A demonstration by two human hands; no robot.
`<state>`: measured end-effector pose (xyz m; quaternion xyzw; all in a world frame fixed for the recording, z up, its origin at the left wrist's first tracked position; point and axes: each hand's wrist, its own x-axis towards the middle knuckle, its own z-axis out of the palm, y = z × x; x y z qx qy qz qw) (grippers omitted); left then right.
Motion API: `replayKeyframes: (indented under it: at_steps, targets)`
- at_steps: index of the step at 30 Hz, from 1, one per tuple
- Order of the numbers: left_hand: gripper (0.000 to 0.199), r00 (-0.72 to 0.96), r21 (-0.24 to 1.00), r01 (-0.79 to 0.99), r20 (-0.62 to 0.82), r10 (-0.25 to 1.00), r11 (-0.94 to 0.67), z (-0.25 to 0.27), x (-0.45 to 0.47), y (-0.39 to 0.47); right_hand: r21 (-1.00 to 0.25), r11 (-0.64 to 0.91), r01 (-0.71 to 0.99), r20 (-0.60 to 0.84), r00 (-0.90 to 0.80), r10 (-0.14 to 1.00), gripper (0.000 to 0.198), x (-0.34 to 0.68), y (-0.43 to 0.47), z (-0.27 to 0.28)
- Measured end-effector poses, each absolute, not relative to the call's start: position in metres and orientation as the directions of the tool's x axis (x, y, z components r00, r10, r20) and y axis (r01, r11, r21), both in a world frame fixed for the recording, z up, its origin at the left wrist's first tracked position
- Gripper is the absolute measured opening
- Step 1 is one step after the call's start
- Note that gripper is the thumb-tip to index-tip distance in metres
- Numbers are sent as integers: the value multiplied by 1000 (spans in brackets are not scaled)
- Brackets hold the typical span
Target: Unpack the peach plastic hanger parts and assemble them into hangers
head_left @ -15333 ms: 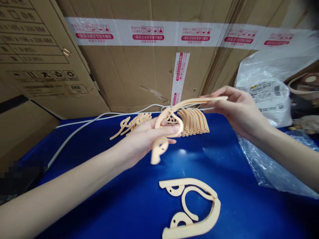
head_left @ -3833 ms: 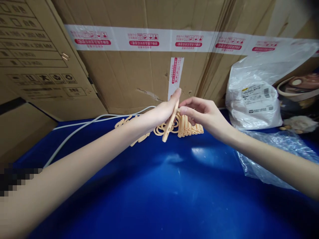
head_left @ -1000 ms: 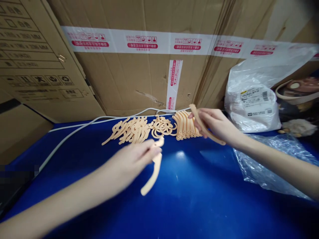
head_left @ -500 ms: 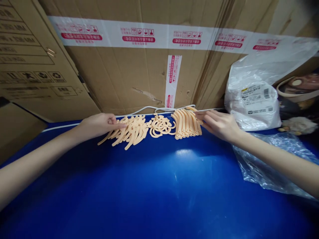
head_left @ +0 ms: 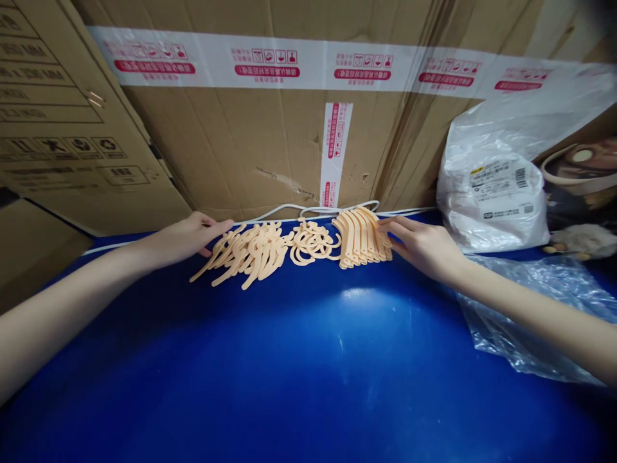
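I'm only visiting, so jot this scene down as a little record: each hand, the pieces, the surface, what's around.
Left hand: at the left edge of the loose pile; grip unclear
Right hand: fingers at the right end of the neat row, seemingly touching it
Between them: small heap of curved pieces
Piece colour: pale beige
Surface: blue tabletop
Behind: cardboard with printed tape
Far right: white plastic bag

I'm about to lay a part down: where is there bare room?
The blue surface is bare in front of the tan pieces, left of the clear plastic. Crowded along the cardboard, left to right: left hand, tan pieces, right hand, white bag.
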<state>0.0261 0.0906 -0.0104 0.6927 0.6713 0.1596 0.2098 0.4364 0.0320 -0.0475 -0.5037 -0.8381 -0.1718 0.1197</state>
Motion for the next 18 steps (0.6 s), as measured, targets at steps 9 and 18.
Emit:
replayKeyframes:
  at_steps: [9, 18]
  targets:
    - [65, 558, 341, 758, 103, 823, -556, 2, 138, 77, 475, 479, 738, 320, -653, 687, 25, 435, 28, -44]
    - [57, 764, 249, 611, 63, 642, -751, -33, 201, 80, 597, 438, 672, 321, -700, 638, 21, 431, 27, -46]
